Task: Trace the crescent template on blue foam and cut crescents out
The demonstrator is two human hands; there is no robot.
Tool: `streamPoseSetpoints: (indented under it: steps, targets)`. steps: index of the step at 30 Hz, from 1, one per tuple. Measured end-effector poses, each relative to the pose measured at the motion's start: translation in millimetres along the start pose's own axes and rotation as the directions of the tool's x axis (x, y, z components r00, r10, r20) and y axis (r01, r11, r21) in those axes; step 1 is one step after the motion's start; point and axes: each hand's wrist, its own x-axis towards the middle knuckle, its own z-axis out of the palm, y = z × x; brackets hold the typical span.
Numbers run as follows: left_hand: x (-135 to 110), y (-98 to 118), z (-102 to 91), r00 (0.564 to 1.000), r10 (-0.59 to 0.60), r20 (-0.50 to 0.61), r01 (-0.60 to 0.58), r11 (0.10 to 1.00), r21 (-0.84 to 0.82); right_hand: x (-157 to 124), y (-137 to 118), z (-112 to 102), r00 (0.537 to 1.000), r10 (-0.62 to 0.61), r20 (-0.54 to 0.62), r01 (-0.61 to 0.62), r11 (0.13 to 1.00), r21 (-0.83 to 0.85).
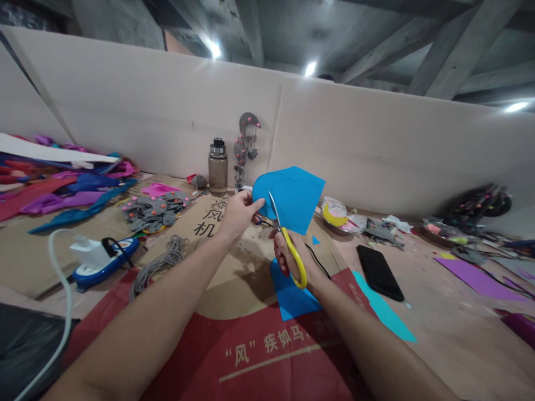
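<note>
My left hand (243, 214) pinches the left edge of a blue felt-like sheet (298, 195), held up above the cardboard. A curved outline is drawn on the sheet, and its left side is rounded. Yellow-handled scissors (296, 259) are in my right hand (288, 253), fingers wrapped round the handles. One blade lies over the front of the sheet, pointing up and left; the other blade is hidden. Beneath my right hand lies another blue piece (292, 295), partly covered by the wrist. A small blue scrap (315, 240) rests just right of the scissors.
Printed cardboard (234, 301) covers the table. A bottle (218, 170) and a grey hanging ornament (246, 145) stand by the back panel. Left are a power strip (106, 264), grey cord (161, 264) and coloured fabric (62, 195). Right are a black phone (379, 273) and a purple sheet (480, 278).
</note>
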Motion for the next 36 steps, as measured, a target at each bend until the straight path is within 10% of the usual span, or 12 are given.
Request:
streamPoseSetpoints:
  steps: [36]
  targets:
    - [5.4, 3.5, -5.9, 0.998, -0.058, -0.036, 0.056, 0.997, -0.057, -2.4, -7.5, 1.2, 0.998, 0.037, 0.051, -0.037, 0.999, 0.008]
